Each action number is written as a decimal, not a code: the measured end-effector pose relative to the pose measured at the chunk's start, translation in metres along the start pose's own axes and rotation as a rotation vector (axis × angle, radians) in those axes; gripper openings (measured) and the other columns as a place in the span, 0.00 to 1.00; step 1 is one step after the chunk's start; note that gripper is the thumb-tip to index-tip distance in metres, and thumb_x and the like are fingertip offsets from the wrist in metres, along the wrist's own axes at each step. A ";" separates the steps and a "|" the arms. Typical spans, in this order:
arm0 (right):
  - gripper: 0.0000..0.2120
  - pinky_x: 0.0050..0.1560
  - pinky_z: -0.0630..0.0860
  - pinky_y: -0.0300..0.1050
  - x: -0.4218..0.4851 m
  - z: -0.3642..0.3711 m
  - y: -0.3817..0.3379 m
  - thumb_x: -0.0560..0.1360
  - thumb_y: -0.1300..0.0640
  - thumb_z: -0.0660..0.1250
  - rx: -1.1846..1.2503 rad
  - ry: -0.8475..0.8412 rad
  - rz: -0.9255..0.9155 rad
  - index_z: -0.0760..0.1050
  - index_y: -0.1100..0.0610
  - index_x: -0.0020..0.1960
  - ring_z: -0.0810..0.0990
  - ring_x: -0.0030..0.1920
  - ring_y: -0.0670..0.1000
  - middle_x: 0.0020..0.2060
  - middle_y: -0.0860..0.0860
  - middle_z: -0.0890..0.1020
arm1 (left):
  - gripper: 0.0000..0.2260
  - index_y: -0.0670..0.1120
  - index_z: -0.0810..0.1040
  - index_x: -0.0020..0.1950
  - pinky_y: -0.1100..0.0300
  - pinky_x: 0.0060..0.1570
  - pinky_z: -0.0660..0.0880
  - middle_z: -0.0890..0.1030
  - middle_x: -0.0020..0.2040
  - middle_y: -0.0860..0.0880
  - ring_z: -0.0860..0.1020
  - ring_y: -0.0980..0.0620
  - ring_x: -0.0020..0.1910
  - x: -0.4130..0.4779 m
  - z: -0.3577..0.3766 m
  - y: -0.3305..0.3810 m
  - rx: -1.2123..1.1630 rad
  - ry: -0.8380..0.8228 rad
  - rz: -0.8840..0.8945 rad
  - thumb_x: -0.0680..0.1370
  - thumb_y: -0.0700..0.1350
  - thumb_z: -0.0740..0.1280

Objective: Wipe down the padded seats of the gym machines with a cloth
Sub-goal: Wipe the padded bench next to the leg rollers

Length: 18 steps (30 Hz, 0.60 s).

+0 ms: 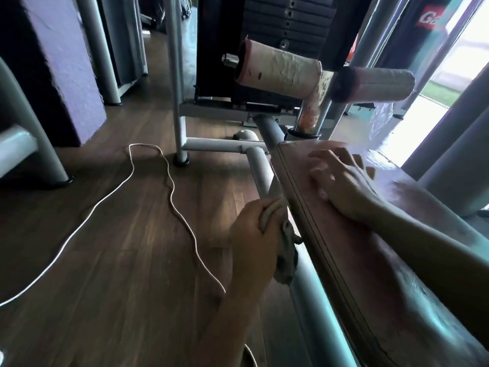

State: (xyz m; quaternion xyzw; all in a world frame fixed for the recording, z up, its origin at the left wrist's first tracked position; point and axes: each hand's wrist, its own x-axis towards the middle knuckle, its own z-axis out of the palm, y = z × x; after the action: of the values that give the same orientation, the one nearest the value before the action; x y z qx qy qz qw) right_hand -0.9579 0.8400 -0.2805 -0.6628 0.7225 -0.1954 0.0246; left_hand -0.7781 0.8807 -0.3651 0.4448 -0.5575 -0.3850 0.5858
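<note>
Where cloth sits: bunched in left hand, against left edge of padded seat, over grey frame tube.
Left hand: fingers curled tight round cloth.
Right hand: flat, fingers spread, resting on padded seat top near far end; blurred.
Floor: white cord loops well left of padded seat.

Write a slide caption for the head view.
Left hand grips a cloth beside the padded seat while the right hand rests on it.
</note>
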 end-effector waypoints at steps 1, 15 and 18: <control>0.26 0.72 0.60 0.65 0.002 0.003 0.003 0.76 0.36 0.51 -0.009 0.013 -0.016 0.65 0.37 0.73 0.59 0.75 0.55 0.75 0.46 0.64 | 0.07 0.49 0.84 0.57 0.72 0.52 0.73 0.84 0.49 0.59 0.80 0.67 0.51 0.016 0.001 -0.001 0.002 0.007 0.005 0.79 0.45 0.71; 0.26 0.77 0.49 0.58 0.013 0.011 0.016 0.81 0.38 0.47 -0.126 -0.069 0.046 0.55 0.34 0.79 0.48 0.81 0.45 0.81 0.40 0.54 | 0.07 0.48 0.85 0.56 0.72 0.54 0.73 0.85 0.51 0.57 0.80 0.67 0.52 0.054 0.017 -0.012 0.089 0.008 0.106 0.80 0.45 0.70; 0.24 0.78 0.48 0.58 0.013 0.009 0.012 0.82 0.39 0.48 -0.138 -0.080 0.065 0.55 0.33 0.79 0.47 0.81 0.45 0.81 0.40 0.52 | 0.08 0.47 0.85 0.57 0.73 0.53 0.73 0.85 0.51 0.56 0.80 0.66 0.53 0.053 0.018 -0.011 0.081 0.003 0.062 0.80 0.46 0.70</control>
State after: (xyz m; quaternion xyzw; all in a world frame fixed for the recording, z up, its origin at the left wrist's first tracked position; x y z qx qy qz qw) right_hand -0.9684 0.8258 -0.2900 -0.6462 0.7539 -0.1177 0.0140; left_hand -0.7916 0.8250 -0.3595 0.4514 -0.5853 -0.3431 0.5796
